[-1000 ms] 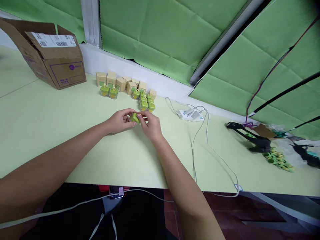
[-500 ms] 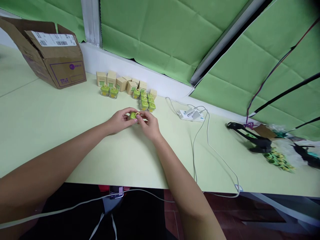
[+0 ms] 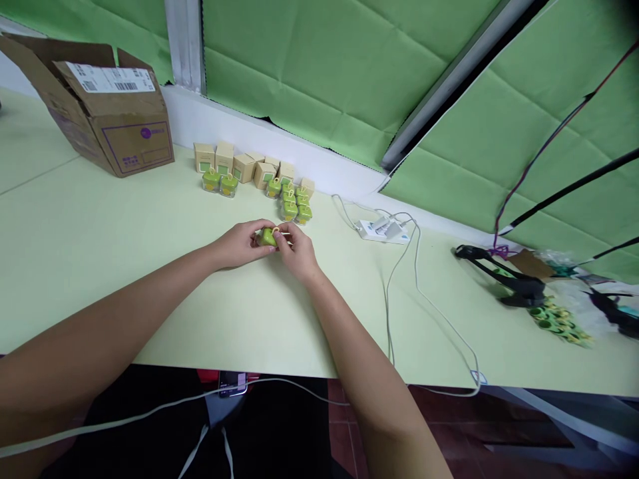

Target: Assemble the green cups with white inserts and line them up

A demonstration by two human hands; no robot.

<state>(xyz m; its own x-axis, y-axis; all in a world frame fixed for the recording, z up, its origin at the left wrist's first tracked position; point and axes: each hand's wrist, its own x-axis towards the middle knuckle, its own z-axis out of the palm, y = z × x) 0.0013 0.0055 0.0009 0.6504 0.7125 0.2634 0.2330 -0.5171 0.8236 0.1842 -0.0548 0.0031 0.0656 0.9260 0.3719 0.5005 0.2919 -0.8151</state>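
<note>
L hand (image 3: 238, 245) grip round green jar (image 3: 268, 237), R hand (image 3: 299, 254) grip on it too, nr loop (image 3: 275, 229); other jars (image 3: 289, 211) approx 1 o'clock, carton (image 3: 140, 146) 10 o'clock.

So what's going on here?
A person's left hand and right hand hold a small green-lidded container with a pale loop on top, over a pale green table. Beyond the hands, similar green-lidded containers stand before small tan cardboard boxes. A large open brown cardboard box stands farther left.

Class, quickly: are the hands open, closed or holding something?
Left hand: closed, holding the small green-lidded container.
Right hand: closed on the same container near its loop; exact grip hidden.
</note>
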